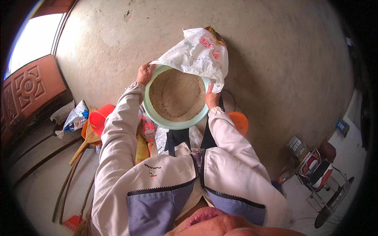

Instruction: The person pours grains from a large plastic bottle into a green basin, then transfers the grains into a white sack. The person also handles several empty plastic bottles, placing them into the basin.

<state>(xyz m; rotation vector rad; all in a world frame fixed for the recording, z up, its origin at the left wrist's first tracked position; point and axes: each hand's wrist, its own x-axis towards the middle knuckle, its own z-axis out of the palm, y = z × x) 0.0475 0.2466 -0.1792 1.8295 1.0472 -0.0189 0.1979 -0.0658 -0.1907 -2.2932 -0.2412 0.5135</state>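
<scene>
A pale green plastic basin (176, 125) is held out in front of me, filled with a brown, fine-grained material (177, 94) that has a slightly uneven surface. The open end of a white woven plastic sack (203, 54) with red print lies over the basin's far rim. My left hand (145, 73) grips the rim at the far left together with a corner of the sack's mouth. On the right side, my right hand (212, 96) holds the rim and the other edge of the sack, thumb on top. Fingers under the basin are hidden.
Left of me are a red plastic bucket (101, 117), a straw broom (88, 138) and several long handles on the floor. A plastic bottle (148, 127) sits beneath the basin, an orange plastic container (238, 122) right of it. A metal-framed chair (316, 169) stands farther right.
</scene>
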